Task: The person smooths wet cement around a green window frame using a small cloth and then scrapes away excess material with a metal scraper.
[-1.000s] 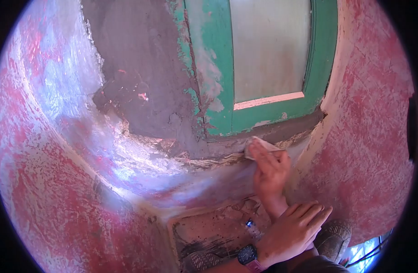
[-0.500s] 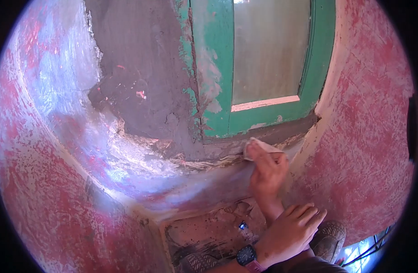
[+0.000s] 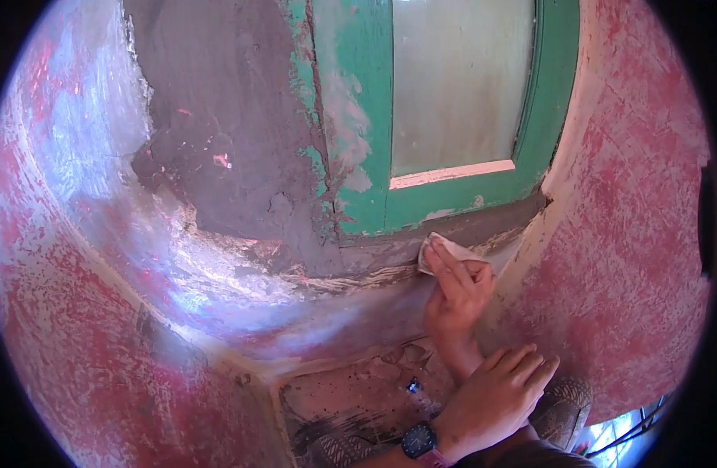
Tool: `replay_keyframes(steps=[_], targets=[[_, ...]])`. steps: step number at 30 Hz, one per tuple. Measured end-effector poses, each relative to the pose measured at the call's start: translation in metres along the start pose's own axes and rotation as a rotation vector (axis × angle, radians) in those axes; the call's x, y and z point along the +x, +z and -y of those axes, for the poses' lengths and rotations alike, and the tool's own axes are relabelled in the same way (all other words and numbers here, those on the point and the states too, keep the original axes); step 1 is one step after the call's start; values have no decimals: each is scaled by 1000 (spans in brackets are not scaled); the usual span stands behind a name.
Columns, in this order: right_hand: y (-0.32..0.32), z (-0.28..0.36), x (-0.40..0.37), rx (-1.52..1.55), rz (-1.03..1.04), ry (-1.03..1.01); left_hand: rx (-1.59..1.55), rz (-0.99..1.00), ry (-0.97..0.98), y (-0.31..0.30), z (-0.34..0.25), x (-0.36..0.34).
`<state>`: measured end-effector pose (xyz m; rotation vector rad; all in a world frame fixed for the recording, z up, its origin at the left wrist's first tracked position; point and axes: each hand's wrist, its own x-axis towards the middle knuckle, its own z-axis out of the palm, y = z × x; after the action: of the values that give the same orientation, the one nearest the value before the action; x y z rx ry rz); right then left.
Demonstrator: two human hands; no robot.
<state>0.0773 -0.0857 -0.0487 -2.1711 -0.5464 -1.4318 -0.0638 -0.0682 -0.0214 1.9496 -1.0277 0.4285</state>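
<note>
My right hand (image 3: 461, 292) pinches a folded pale sheet (image 3: 450, 248), paper or cloth, whose exact kind I cannot make out. The sheet is pressed against the grey plastered ledge (image 3: 366, 256) below the green-framed panel (image 3: 362, 214). My left hand (image 3: 495, 402) lies across my right forearm, its fingers loosely bent and slightly apart, with nothing seen in it. A dark watch (image 3: 418, 441) with a pinkish strap sits on my left wrist. The underside of my left fingers is hidden.
Patchy pink walls (image 3: 624, 234) curve in on both sides. Dark grey plaster (image 3: 226, 101) covers the area left of the green frame. Below, patterned shoes (image 3: 569, 405) stand by a dusty floor (image 3: 335, 394) with a small shiny object (image 3: 413, 385). Dark cables (image 3: 635, 433) run at lower right.
The view has shifted slightly, so the panel and grey plaster sit a little further left. My right hand keeps the sheet at nearly the same place; my left hand stays on the forearm.
</note>
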Motion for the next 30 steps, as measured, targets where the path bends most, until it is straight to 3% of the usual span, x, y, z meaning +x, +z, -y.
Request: replay_keyframes(steps=[6, 12, 18, 21, 25, 27, 30], targets=[[-7, 64, 2, 236, 135, -48, -10, 34, 14, 7, 4, 12], [-2, -17, 3, -34, -18, 11, 41, 57, 24, 28, 7, 3], [1, 65, -2, 262, 51, -13, -20, 37, 63, 23, -2, 8], [1, 28, 1, 185, 79, -78, -33, 43, 29, 31, 8, 2], [-5, -14, 8, -24, 36, 29, 21, 36, 16, 18, 8, -2], [-4, 2, 8, 25, 41, 99, 7, 22, 25, 16, 1, 1], [-12, 51, 10, 157, 135, 36, -10, 23, 45, 18, 0, 5]])
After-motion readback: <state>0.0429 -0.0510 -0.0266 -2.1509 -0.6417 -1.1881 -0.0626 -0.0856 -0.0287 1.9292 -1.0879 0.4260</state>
